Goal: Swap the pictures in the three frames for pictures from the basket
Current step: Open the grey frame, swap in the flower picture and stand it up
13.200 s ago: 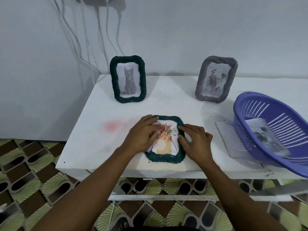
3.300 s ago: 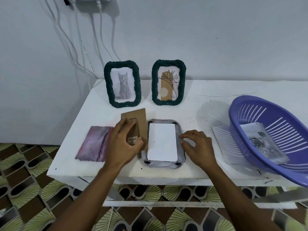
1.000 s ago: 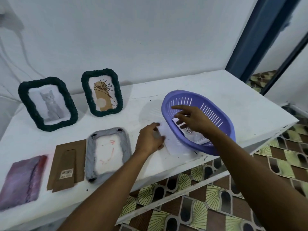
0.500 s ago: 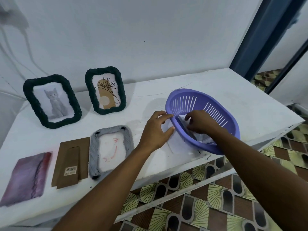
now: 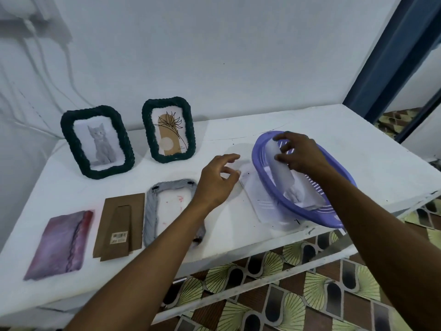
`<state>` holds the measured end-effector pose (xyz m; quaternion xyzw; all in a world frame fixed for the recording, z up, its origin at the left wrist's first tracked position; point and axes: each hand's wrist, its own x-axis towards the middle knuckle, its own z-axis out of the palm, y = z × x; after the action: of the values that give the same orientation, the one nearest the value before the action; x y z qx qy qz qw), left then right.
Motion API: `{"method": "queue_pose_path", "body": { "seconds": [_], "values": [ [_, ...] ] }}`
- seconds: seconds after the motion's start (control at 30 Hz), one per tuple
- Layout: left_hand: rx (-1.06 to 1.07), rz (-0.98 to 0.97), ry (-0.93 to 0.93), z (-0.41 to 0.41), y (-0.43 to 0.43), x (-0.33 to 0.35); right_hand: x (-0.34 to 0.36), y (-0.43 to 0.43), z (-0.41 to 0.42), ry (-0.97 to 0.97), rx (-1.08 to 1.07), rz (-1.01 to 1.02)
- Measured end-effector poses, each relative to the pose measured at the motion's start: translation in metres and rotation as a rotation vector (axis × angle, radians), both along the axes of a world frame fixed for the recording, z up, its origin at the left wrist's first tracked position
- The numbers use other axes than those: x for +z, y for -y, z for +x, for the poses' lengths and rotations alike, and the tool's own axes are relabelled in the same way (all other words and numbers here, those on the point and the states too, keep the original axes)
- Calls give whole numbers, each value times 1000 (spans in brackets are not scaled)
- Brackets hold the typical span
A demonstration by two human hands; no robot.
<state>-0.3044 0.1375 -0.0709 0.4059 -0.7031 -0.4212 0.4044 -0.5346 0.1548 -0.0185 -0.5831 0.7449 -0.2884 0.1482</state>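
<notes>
Grey frame (image 5: pixel 152 206): face down, lower part hidden by left forearm.
Left hand (image 5: pixel 216 180): hovering, fingers loosely spread, empty.
Right hand (image 5: pixel 301 156): pinching white picture (image 5: pixel 279 168) over basket (image 5: pixel 310 209); printed side unseen.
Green frames (image 5: pixel 96 139): upright at the wall.

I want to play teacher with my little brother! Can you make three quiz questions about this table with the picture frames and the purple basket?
1. True or false: the grey frame lies flat on the table.
2. What animal is in the picture inside the left green frame?
3. Which hand holds a white picture over the purple basket? A) the left hand B) the right hand C) neither

Key
1. True
2. A grey cat
3. B
</notes>
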Motion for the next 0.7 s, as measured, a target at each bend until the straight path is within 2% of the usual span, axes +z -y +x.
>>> {"method": "queue_pose_path", "body": {
  "seconds": [0.07,0.17,0.27,0.33,0.4,0.47,0.7],
  "values": [
    [9,85,-20,12,1,7,18,-1,24,37,45,-141],
    [-68,270,-182,32,0,15,37,-6,70,279,165,-244],
    [-22,365,-425,59,-2,15,27,-8,110,561,248,-226],
    [102,395,-485,81,-3,9,7,-9,129,660,221,-172],
    [243,337,-337,104,-7,3,-16,-8,145,668,195,-99],
    [284,267,-162,125,-15,-2,-37,-8,159,631,201,-37],
    [273,-59,502,167,-28,-28,-91,-13,190,120,326,-45]
  ]
}}
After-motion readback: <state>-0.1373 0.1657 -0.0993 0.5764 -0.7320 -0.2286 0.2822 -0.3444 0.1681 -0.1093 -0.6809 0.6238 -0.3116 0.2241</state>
